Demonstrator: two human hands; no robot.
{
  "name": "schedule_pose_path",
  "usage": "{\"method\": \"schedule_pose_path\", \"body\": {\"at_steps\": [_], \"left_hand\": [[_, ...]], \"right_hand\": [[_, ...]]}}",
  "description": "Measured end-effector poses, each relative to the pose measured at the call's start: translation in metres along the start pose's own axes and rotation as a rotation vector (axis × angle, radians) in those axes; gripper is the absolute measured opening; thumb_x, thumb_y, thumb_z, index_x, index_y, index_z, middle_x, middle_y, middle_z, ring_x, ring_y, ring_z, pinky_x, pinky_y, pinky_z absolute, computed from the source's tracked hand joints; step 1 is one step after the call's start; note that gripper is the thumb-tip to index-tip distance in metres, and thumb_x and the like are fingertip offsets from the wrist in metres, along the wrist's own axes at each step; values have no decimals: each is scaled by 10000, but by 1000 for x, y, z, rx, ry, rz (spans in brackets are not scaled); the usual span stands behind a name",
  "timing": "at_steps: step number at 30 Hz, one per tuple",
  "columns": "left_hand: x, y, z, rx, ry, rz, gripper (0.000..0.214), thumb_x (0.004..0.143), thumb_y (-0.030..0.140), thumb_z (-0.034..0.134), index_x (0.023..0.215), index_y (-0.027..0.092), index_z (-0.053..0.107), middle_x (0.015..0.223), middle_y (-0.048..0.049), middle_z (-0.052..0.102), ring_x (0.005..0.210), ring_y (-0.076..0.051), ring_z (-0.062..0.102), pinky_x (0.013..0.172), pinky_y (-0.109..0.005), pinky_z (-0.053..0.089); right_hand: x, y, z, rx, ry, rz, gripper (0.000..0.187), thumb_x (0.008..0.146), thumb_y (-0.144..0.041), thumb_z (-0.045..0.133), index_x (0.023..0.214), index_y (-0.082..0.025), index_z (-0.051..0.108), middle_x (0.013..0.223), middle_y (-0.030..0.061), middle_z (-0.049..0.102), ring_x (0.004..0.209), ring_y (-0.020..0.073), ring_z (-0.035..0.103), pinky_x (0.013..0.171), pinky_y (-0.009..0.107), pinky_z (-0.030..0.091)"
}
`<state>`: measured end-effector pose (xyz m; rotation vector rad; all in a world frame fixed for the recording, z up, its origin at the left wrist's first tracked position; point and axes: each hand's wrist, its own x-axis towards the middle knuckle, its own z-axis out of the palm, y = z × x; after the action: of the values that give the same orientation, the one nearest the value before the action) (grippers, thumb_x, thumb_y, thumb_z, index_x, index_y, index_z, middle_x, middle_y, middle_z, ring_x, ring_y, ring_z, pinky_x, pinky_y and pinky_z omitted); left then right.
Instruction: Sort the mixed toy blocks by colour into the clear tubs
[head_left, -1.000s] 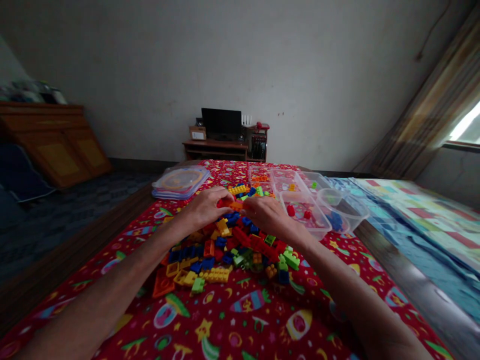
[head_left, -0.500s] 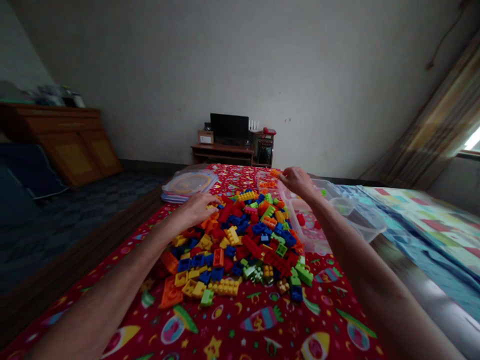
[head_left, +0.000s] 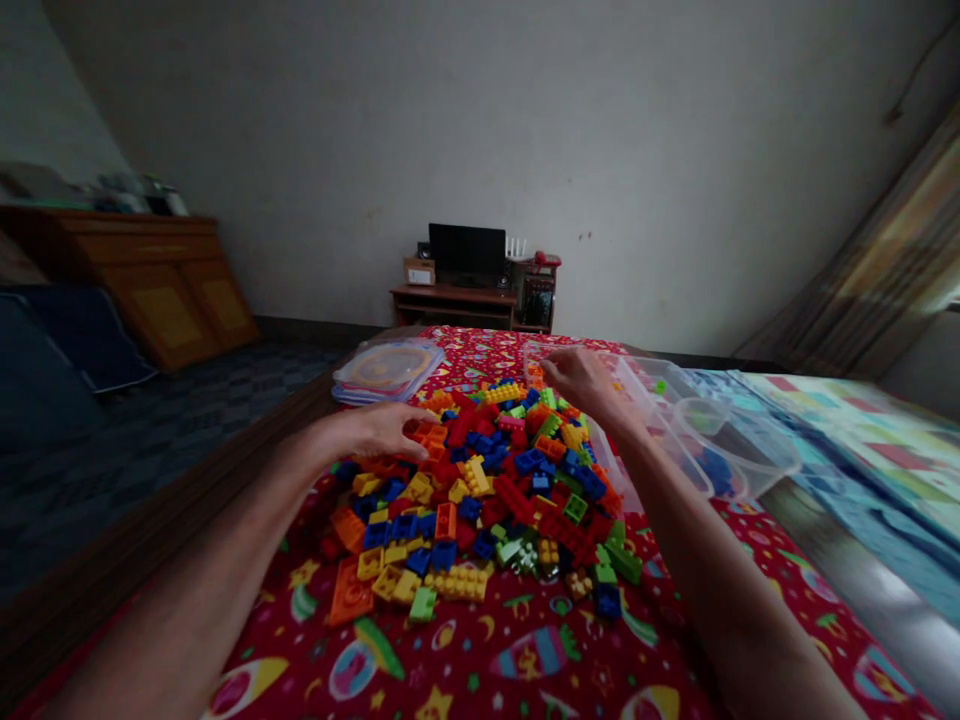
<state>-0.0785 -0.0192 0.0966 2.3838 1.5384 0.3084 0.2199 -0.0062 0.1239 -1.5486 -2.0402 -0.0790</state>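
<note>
Head view: left hand points right, right hand left, above toy bricks.

Since earlier, the right hand has moved from the plastic bricks to over a clear plastic tub, well apart from the left hand.

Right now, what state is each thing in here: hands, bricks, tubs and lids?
Left hand: open, over the pile
Right hand: open, over a tub's rim
Plastic bricks: loose mixed-colour heap
Clear plastic tubs: uncovered, some bricks inside
Stacked plastic lids: lying flat
</note>
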Motion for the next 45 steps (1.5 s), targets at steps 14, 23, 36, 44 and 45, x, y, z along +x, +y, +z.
{"method": "schedule_pose_path", "body": {"at_steps": [14,23,36,44,45], "left_hand": [[4,3,-6,-229,-81,232,673,795,381,525,1421,186,369,1407,-139,499,1222,-253,530,999,-361,448],[-13,44,1,-797,-100,181,682,924,309,437,1511,244,94,1509,-137,360,1299,-225,458,986,-345,457],[15,28,15,-469,114,177,618,823,484,535,1341,154,474,1310,-137,587,1153,-248,587,963,-380,483],[18,2,19,53,113,154,407,761,291,538,1129,193,684,1192,-87,680,1091,-259,623,978,-379,462],[18,2,20,53,93,157,408,756,274,538,1130,205,685,1180,-75,688,1071,-251,633,964,-368,471]], "right_hand": [[-44,-37,1,63,-168,-275,211,842,-159,475,736,-169,657,629,8,582,547,85,402,545,248,230],[-55,-56,20,209,-217,-420,436,888,-274,538,1318,-203,514,909,56,705,723,133,580,610,241,314],[-54,-56,6,-40,-198,-264,382,891,-522,518,879,-162,645,735,54,656,595,116,497,544,251,239],[-11,-7,-12,-129,-44,-18,386,895,-516,490,911,-162,642,877,104,694,740,168,586,611,253,333],[-1,1,-12,-160,-18,16,382,895,-502,489,945,-157,646,925,121,697,787,187,603,631,259,351]]}}
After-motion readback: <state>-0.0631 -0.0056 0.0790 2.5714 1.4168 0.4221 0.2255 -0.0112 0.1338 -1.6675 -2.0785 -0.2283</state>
